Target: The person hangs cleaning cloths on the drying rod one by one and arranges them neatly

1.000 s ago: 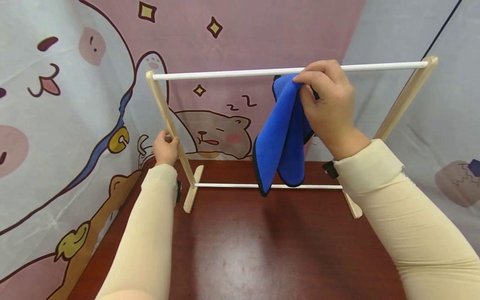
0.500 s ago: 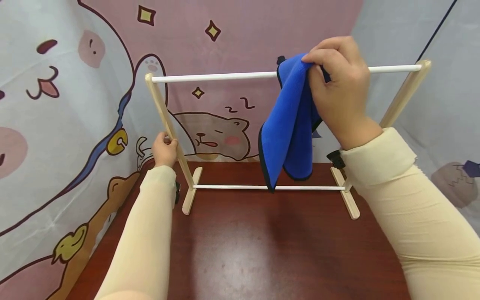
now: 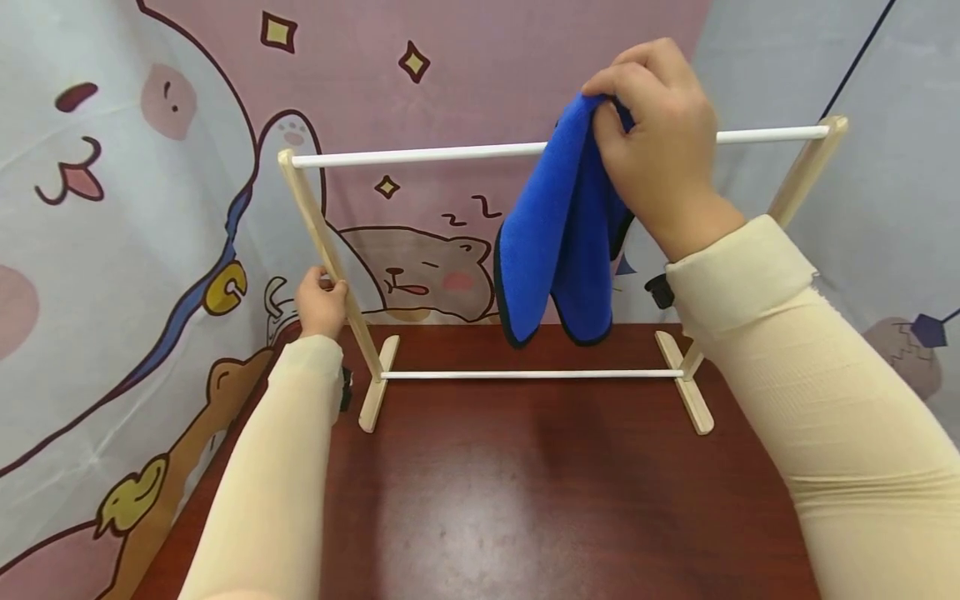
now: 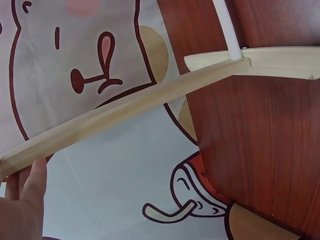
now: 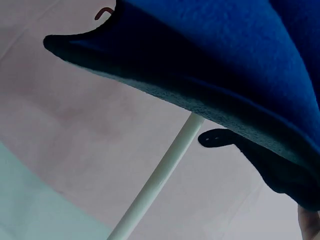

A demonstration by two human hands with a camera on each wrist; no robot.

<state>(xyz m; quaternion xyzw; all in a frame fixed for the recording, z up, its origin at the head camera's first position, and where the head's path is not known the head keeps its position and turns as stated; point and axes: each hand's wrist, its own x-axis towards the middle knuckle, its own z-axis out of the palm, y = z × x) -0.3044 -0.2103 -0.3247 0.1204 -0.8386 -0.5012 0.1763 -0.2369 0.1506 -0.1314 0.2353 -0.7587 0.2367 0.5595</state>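
In the head view my right hand [image 3: 663,133] pinches the gathered top of a blue cloth [image 3: 540,242] with black edging. The cloth hangs in loose folds in front of the rack's white upper rod [image 3: 420,155], and the hand is at and above rod height. A dark tab with small holes [image 5: 217,137] juts out below the cloth's edge in the right wrist view, beside the white rod [image 5: 157,175]. My left hand [image 3: 321,304] holds the rack's left wooden post [image 3: 311,212] midway up. Its fingers [image 4: 36,185] meet the post in the left wrist view.
The rack stands on a dark red-brown table [image 3: 480,483] on two wooden feet, the left foot [image 3: 378,383] and the right foot [image 3: 684,383]. A white lower rod [image 3: 525,374] joins its posts. Cartoon-printed fabric [image 3: 450,83] closes in the back and sides.
My right hand has risen with the cloth from rod level to above it, first drifting right, then back left. The left hand keeps its place on the post.
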